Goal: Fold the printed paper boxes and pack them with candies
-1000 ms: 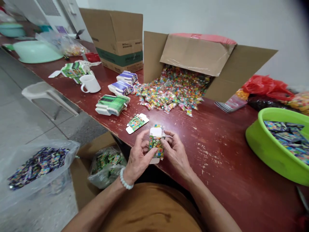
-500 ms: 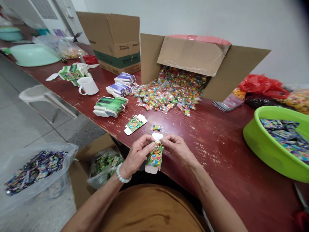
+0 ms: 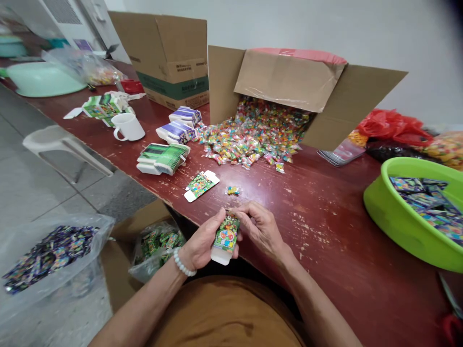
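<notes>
My left hand [image 3: 207,243], with a beaded bracelet at its wrist, is wrapped round a small green printed candy box [image 3: 227,234]. The white flap at the box's near end stands out, while the far end is closed over. My right hand [image 3: 261,225] has its fingers bent and pinched at that far end, partly hiding it. Just beyond the hands lies a small wrapped candy [image 3: 233,191]. To its left is a flattened green box [image 3: 201,185] with white flaps spread.
Wrapped candies [image 3: 246,140] spill from a tipped carton [image 3: 289,79]. Stacks of flat green boxes [image 3: 164,158] and purple boxes [image 3: 176,131] lie near a white mug [image 3: 129,126]. A lime-green basin [image 3: 405,241] holds packets at right; scissors [image 3: 450,294] lie below it.
The far white flap has gone down and no longer shows. My left hand has turned to cradle the box, and my right fingers have curled over its far end.
</notes>
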`<state>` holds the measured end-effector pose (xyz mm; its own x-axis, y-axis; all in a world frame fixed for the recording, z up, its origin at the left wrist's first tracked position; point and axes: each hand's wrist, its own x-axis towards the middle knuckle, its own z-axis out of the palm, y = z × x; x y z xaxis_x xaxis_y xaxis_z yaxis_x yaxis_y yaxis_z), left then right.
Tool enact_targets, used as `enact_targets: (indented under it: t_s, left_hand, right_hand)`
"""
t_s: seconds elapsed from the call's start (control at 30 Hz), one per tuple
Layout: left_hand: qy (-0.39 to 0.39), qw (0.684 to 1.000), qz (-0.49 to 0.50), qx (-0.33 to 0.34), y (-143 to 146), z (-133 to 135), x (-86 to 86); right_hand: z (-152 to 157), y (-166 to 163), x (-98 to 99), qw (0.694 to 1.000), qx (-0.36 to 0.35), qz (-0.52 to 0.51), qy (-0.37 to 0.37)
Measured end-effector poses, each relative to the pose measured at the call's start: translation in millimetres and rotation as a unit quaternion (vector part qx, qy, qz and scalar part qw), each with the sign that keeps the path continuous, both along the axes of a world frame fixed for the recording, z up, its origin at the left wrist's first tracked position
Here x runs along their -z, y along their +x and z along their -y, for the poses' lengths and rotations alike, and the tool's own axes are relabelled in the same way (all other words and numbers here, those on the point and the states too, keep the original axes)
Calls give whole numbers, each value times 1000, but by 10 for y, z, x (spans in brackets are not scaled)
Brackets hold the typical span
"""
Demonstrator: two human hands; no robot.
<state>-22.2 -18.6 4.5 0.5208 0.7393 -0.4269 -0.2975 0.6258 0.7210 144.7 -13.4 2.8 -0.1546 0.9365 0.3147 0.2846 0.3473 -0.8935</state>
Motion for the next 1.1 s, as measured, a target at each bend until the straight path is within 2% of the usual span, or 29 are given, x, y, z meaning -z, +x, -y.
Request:
enact_targets:
  t_s: [0.13, 0.27, 0.4, 0.5, 0.6, 0.7, 0.8, 0.87, 0.97, 1.0, 1.1]
  left_hand:
    - [17, 998, -41, -37, 59, 7, 32]
    - [52, 995, -74, -29, 89, 4, 36]
    - [114, 989, -95, -25, 59, -8, 36]
    - [150, 983, -104, -28, 22, -5, 45]
    - [153, 983, -99, -28, 7, 9, 67]
    - [130, 986, -94, -42, 17, 32, 94]
    - [77, 991, -87, -60, 15, 84, 127]
    - [48, 995, -65, -61, -13, 153, 156]
    - [36, 997, -38, -47, -114, 306, 214]
    - [34, 998, -41, -38, -166, 359, 237]
    - [32, 997, -76, -5, -399, 466, 306]
  right_hand:
    - [2, -28, 17, 994, -24, -45, -98]
    - [-47, -56, -13, 974, -46, -110, -192]
    - [-108, -73, -68, 952, -67, -174, -244]
    - [-89, -72, -73, 968, -56, -132, -208]
    - [-18, -40, -80, 989, -76, -56, -111]
    - [0, 14, -78, 993, -112, -4, -47]
    - [-156, 59, -7, 988, -138, 60, -40]
    - [-359, 73, 79, 985, -113, 120, -53]
    - [-692, 60, 221, 968, 53, 235, -73]
    - [-779, 48, 265, 960, 84, 258, -75]
    - [-920, 14, 377, 938, 111, 319, -82]
